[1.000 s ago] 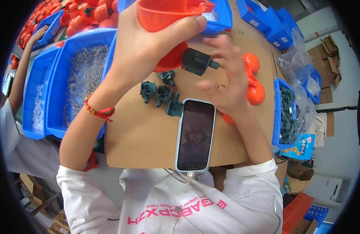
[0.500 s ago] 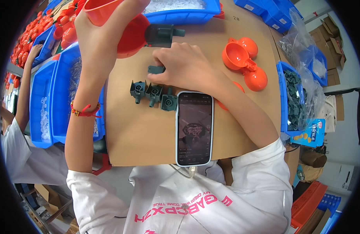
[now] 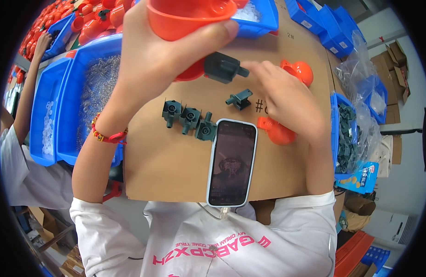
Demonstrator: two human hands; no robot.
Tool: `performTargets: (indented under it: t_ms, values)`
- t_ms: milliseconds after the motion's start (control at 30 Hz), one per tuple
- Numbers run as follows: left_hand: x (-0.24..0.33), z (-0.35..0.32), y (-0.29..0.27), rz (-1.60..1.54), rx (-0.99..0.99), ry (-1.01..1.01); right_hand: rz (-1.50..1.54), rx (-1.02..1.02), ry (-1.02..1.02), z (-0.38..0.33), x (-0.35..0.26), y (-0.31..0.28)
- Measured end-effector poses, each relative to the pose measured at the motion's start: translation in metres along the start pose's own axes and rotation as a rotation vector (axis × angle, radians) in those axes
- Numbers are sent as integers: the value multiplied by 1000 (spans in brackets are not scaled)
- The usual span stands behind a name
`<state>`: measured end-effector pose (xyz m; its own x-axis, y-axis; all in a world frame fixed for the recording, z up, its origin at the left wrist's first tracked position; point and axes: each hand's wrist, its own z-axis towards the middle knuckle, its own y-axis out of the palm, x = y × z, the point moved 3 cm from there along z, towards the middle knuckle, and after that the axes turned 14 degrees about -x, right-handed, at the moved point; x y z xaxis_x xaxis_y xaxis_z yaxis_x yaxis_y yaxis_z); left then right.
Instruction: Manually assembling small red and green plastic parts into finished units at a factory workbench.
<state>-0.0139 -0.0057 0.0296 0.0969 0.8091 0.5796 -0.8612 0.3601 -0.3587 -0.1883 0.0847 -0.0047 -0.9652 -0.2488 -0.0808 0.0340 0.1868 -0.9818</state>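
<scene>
My left hand (image 3: 153,60) is closed around a red-orange plastic cup (image 3: 190,18) at the upper middle. A dark green fitting (image 3: 220,68) with a short stem sticks out below the cup, beside my fingers. My right hand (image 3: 287,94) is over the cardboard to the right, fingers stretched out and slightly blurred, their tips close to that stem; I see nothing in them. A loose green fitting (image 3: 240,99) lies below the fingertips. Three more green fittings (image 3: 190,120) stand in a row next to a phone (image 3: 232,164).
Red-orange cups (image 3: 281,134) lie partly under my right hand. Blue bins (image 3: 67,154) with springs and small clear parts are at left; another bin (image 3: 334,134) of green fittings is at right. A co-worker's arm (image 3: 30,87) reaches in at far left.
My right hand has moved right, leaving the loose green fitting on the cardboard. My left hand has moved right with the cup and its fitting. The view has shifted slightly.
</scene>
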Motion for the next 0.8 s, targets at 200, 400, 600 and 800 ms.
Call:
performTargets:
  t_ms: [200, 400, 600, 800]
  values:
    - [-15, 0, -7, -168, -121, -87, -22, -330, 361, 15, -31, -9]
    - [-15, 1, -7, -225, -123, -53, 382, -160, 52, 22, -14, 14]
    - [5, 2, -5, -111, -83, -30, 725, -133, -151, 31, 12, 22]
    - [-22, -5, -6, -218, -104, -24, 353, 214, 35, 34, 3, 5]
